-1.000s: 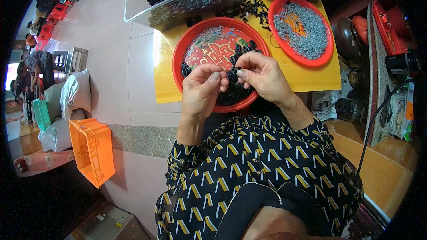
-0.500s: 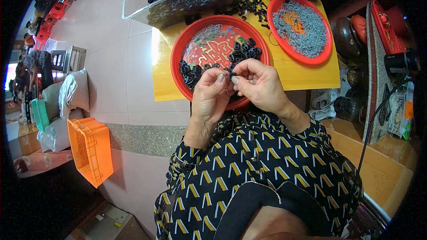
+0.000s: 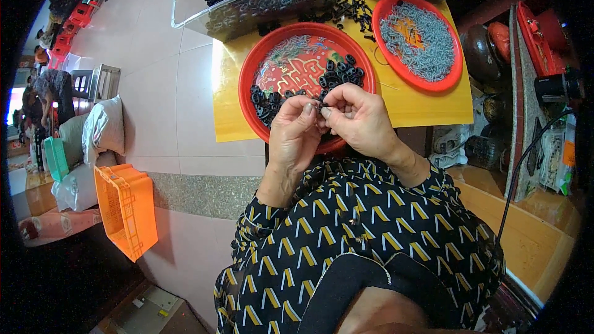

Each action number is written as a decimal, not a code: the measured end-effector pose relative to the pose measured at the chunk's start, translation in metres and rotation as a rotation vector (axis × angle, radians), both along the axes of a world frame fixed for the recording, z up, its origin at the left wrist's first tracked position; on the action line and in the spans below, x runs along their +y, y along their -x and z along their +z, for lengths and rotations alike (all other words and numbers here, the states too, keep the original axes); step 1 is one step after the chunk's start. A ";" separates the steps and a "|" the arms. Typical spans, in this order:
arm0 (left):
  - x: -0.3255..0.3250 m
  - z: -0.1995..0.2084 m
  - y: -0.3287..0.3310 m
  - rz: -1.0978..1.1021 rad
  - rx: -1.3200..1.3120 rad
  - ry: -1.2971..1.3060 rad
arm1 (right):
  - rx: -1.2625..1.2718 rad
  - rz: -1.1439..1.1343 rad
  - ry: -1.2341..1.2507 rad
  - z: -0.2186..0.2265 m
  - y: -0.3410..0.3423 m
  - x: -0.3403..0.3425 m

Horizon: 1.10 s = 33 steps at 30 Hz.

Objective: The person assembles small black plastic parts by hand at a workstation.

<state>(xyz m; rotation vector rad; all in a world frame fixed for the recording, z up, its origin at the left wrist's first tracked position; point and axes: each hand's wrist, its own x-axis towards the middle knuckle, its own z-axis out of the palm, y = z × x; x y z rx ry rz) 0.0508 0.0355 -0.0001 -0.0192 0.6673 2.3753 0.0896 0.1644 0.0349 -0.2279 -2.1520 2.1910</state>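
Observation:
Over the near side of a red round tray [image 3: 246, 68], my left hand [image 3: 293, 133] and my right hand [image 3: 364, 120] meet, fingertips pinched together. Between them is a small black plastic part [image 3: 322, 106], mostly hidden by the thumbs and fingers. Loose black plastic parts with oval holes [image 3: 341, 72] lie in the tray at right, and another cluster [image 3: 265, 104] sits at its left side. Thin grey metal pins or screws [image 3: 289, 47] are scattered toward the tray's far edge.
A second red tray [image 3: 455, 68] heaped with grey pins or screws stands at right on the yellow tabletop [image 3: 427, 108]. Behind are clear bins [image 3: 204, 21] of black pieces and loose black pieces [image 3: 354, 12]. An orange crate [image 3: 127, 210] stands at left; a person [image 3: 54, 93] bends farther off.
My hands stay almost in place, with slight finger movement around the black part. The trays and bins look the same.

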 end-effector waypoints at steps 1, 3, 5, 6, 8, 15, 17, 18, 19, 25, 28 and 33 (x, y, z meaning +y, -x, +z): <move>0.000 0.001 0.000 0.000 0.000 0.000 | -0.006 -0.002 0.013 0.001 0.000 0.000; 0.000 0.002 0.000 0.033 0.008 0.018 | -0.003 -0.006 0.009 0.001 0.000 0.000; 0.001 0.004 0.000 0.035 0.007 0.023 | -0.001 -0.010 0.005 0.001 0.001 0.000; 0.001 0.004 0.000 0.035 0.005 0.028 | -0.005 0.006 -0.037 0.000 0.001 0.002; 0.002 0.003 0.000 0.035 0.016 0.031 | -0.009 0.021 -0.079 -0.002 0.001 0.003; 0.002 0.004 -0.001 0.021 0.040 0.043 | 0.009 0.018 -0.070 -0.001 0.001 0.004; 0.003 0.008 -0.002 0.036 0.062 0.079 | 0.009 0.014 -0.067 -0.001 0.001 0.005; 0.004 0.008 -0.003 0.050 0.083 0.112 | -0.002 0.027 -0.108 0.000 0.000 0.006; 0.004 0.008 -0.003 0.049 0.082 0.111 | -0.013 0.041 -0.148 0.000 0.000 0.007; 0.005 0.005 -0.005 0.067 0.145 0.189 | -0.035 0.048 -0.080 0.002 -0.002 0.008; 0.011 0.003 -0.008 0.089 0.141 0.167 | -0.051 0.028 -0.053 0.005 -0.003 0.009; 0.018 0.000 -0.008 0.110 0.126 0.223 | -0.033 0.001 -0.116 -0.002 -0.001 0.013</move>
